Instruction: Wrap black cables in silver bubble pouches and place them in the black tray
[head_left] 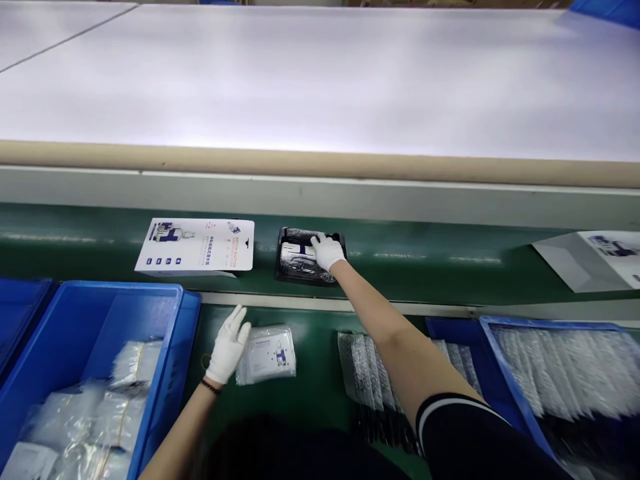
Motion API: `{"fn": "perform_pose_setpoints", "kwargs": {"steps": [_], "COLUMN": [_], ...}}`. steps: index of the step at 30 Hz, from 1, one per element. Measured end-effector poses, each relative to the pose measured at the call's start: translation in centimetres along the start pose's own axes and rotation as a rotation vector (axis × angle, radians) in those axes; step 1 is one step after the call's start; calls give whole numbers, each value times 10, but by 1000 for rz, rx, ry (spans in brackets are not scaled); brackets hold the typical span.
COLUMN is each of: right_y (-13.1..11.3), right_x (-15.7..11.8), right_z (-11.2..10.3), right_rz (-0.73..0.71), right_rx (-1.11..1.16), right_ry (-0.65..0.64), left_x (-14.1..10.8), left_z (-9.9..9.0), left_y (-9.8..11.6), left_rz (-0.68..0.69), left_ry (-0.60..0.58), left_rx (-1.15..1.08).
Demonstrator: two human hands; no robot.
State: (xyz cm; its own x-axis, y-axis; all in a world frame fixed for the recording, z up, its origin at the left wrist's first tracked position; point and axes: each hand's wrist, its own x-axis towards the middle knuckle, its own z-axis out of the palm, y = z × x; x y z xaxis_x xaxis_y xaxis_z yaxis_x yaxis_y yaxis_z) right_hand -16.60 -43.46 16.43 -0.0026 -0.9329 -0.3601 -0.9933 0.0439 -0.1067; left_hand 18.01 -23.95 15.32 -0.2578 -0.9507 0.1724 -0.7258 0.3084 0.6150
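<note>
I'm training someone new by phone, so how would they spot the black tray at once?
Start at the wide white surface, then come nearer to the long green strip along it. The black tray lies there between two white printed boxes, under the right hand. Unlike those boxes, it is dark and open, its contents showing.

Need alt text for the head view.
Gloved right hand reaches into a black tray of wrapped items on a green surface; gloved left hand is beside bagged printed leaflets. Around them: a white printed box, blue bins, bubble-wrapped packs.
</note>
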Motion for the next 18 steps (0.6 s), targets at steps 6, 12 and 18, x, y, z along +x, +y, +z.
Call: {"fn": "perform_pose_setpoints", "kwargs": {"steps": [6, 12, 18], "right_y": [-33, -86, -110], "right_x": [-123, -199, -216], "right_z": [76, 120, 123], "right_rz": [-27, 220, 234], "right_rx": [289, 751, 841], "right_ry": [298, -29, -225], "left_x": [-83, -93, -103], "left_z": [-13, -8, -1], "left_y": [-9, 23, 31], "left_rz": [-107, 18, 52], "left_ry": [-22, -78, -103], "left_rx": [80, 136, 219]}}
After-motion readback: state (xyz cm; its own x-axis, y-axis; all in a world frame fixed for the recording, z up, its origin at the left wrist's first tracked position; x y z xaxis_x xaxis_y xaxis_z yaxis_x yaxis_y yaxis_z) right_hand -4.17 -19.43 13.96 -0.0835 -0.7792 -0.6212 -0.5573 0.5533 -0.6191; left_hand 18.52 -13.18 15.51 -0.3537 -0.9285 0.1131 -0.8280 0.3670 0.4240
